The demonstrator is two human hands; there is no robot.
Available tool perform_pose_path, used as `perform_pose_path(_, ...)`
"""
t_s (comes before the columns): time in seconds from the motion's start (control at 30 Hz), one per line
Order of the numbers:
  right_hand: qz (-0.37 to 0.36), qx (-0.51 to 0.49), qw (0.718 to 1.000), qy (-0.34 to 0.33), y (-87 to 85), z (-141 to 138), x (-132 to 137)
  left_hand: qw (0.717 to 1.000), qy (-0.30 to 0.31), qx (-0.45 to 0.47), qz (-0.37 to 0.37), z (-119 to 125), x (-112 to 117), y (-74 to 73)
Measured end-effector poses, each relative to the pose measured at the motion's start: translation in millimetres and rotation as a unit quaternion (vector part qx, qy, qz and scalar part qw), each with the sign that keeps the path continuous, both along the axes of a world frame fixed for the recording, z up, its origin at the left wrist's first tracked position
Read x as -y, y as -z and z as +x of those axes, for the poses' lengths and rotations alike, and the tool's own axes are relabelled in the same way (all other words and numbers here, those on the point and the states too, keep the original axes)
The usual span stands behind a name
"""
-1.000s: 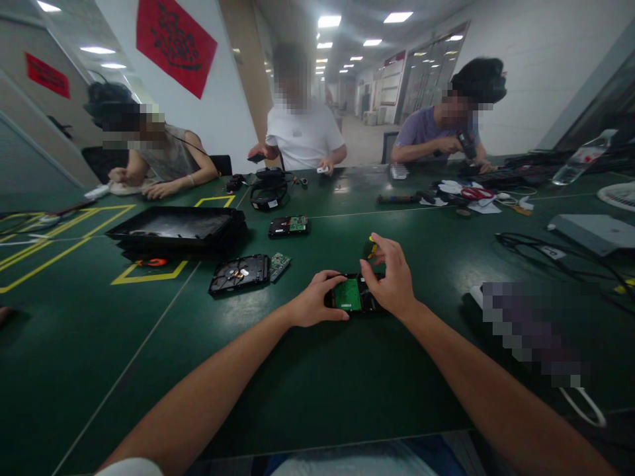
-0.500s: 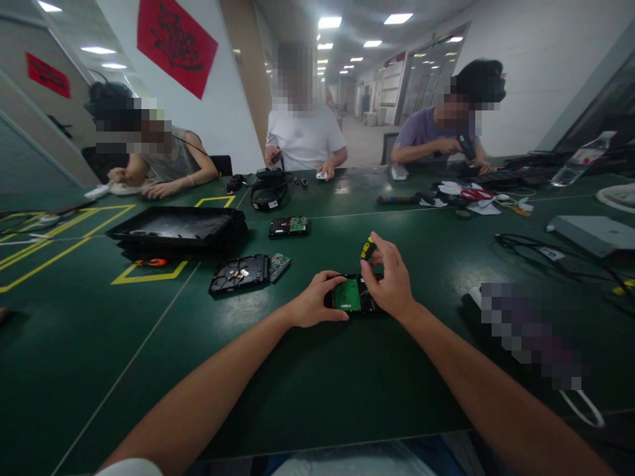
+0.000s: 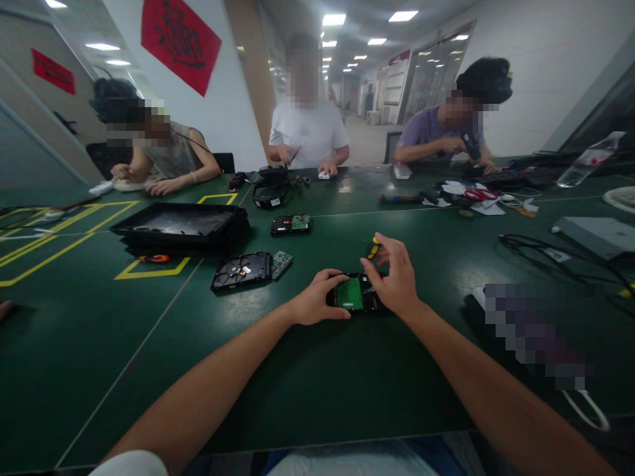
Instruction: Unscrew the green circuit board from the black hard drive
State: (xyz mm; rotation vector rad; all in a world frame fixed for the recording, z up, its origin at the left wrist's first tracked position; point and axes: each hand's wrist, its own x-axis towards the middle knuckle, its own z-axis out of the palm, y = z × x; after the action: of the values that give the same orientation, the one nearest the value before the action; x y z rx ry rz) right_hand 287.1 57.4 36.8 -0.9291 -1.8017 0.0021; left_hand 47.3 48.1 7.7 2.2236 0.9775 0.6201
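Mid-frame, hard drive [image 3: 353, 294]: black slab, green board; edges hidden.
Left hand [image 3: 317, 301]: grips left end.
Right hand [image 3: 394, 277]: pinching yellow-black screwdriver [image 3: 373, 248], tip hidden.

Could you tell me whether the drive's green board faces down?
No, the green board on the drive faces up between the left hand and right hand holding a screwdriver.

The table [image 3: 297, 383] has a smooth dark green top with a soft sheen that mirrors the ceiling lights. The hard drive [image 3: 354, 294] shows a matt green circuit board in a black case. Left of the hard drive, the black tray [image 3: 173, 223] looks like glossy plastic. Just beyond the hard drive, the screwdriver handle [image 3: 373, 249] is yellow-and-black plastic.
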Motion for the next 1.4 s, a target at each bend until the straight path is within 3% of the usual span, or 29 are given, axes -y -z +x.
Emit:
perform_pose_path(0.17,-0.017,-0.006,1.000,-0.022,0.8,-0.8,-0.3,1.000,0.001,-0.002,-0.014,-0.8,-0.3,-0.2)
perform_pose_path(0.73,-0.032,-0.037,0.999,0.004,5.5,1.3,-6.2,1.000,-0.001,-0.004,-0.003,0.1,-0.4,-0.3)
perform_pose_path(0.97,-0.132,-0.086,0.983,-0.095,3.5,3.5,-7.0,1.000,-0.004,-0.004,-0.012,0.2,0.2,-1.7)
perform_pose_path(1.17,-0.139,-0.079,0.985,-0.064,4.6,5.1,-8.4,1.000,-0.002,-0.008,-0.019,0.0,0.6,-3.2)
perform_pose_path(1.4,-0.160,-0.099,0.975,-0.122,3.0,4.6,-5.8,1.000,-0.004,-0.006,-0.026,-0.4,1.3,-4.9)
